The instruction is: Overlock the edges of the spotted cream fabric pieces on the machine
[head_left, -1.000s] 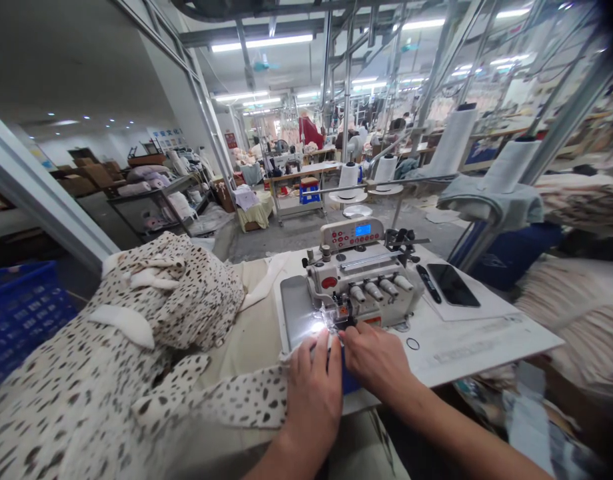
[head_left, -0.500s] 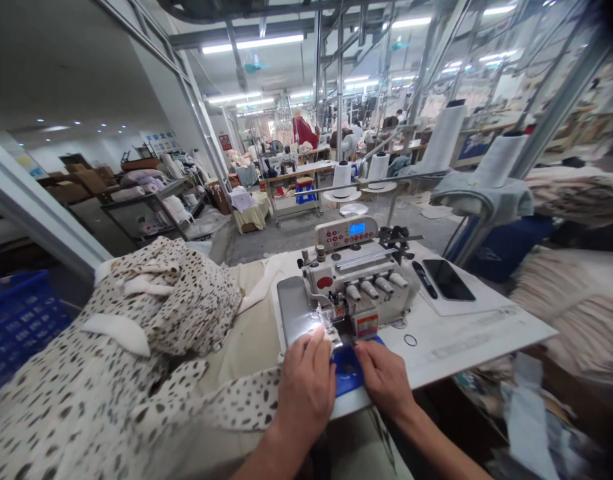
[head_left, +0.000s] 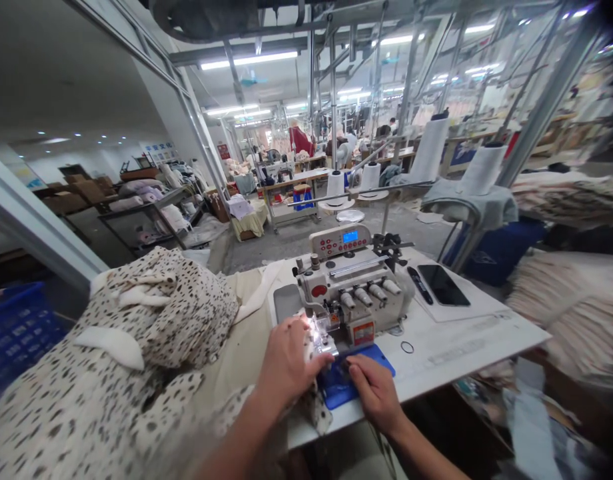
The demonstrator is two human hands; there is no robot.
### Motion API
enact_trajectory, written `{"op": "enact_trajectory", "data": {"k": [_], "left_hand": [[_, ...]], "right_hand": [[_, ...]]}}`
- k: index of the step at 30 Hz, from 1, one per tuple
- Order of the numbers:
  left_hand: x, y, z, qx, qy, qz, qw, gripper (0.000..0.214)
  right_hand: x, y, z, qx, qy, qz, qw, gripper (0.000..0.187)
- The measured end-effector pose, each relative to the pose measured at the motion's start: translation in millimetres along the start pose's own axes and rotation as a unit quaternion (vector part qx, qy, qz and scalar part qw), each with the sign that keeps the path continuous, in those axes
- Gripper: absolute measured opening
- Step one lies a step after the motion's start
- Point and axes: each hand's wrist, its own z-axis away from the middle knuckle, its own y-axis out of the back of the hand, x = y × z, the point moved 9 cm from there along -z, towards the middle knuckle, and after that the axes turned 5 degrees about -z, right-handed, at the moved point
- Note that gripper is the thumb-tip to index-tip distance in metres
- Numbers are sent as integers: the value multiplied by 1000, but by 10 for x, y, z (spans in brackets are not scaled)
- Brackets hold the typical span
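Note:
The overlock sewing machine (head_left: 354, 287) stands on the white table, its lamp lit at the needle area. My left hand (head_left: 286, 357) is over its bed, fingers bent down on the cream, dark-spotted fabric (head_left: 314, 393) and thumb reaching right toward the presser foot. Part of that fabric hangs past the table's front edge. Close in front of the machine, my right hand (head_left: 377, 393) is closed in a pinch above a blue plate (head_left: 339, 390). Something small and dark shows at its fingertips, too unclear to name.
A heap of spotted fabric (head_left: 181, 313) fills the left side. On the table's right lie a phone (head_left: 444, 285), a black marker (head_left: 419, 285) and a black ring (head_left: 407, 347). Thread cones (head_left: 431, 148) stand behind. A blue basket (head_left: 24, 333) is far left, stacked fabric (head_left: 571, 300) right.
My left hand has shifted a little left, its thumb now spread toward the right. The fabric strip has swung round to hang at the table's front edge. My right hand is slightly lower.

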Motion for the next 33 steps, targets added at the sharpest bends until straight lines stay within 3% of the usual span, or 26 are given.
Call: {"op": "enact_trajectory", "data": {"k": [4, 10, 13, 16, 19, 22, 25, 29, 33], "left_hand": [[-149, 49, 2, -7, 36, -5, 999, 19], [-156, 165, 164, 2, 51, -22, 998, 19], [-126, 175, 217, -7, 72, -16, 997, 15], [6, 75, 275, -41, 87, 35, 995, 13], [294, -90, 315, -67, 62, 102, 991, 15], [561, -208, 295, -53, 38, 145, 987, 25], [694, -282, 245, -45, 23, 154, 987, 28], [546, -221, 255, -43, 66, 119, 990, 23], [244, 75, 339, -48, 100, 172, 979, 25]], "right_hand": [[-21, 0, -11, -3, 4, -23, 1000, 32], [-81, -161, -66, -36, 17, 24, 999, 48], [-160, -272, -110, -60, 6, -23, 998, 48], [-182, -340, -128, -79, -22, -89, 993, 45], [-115, -342, -94, -85, -36, -140, 986, 43], [174, -226, -23, -3, -101, -225, 969, 40], [487, -120, 83, 98, -168, -286, 938, 37], [482, -79, 108, 105, -150, -253, 950, 34], [80, -190, 57, -9, -56, -118, 991, 21]]}}
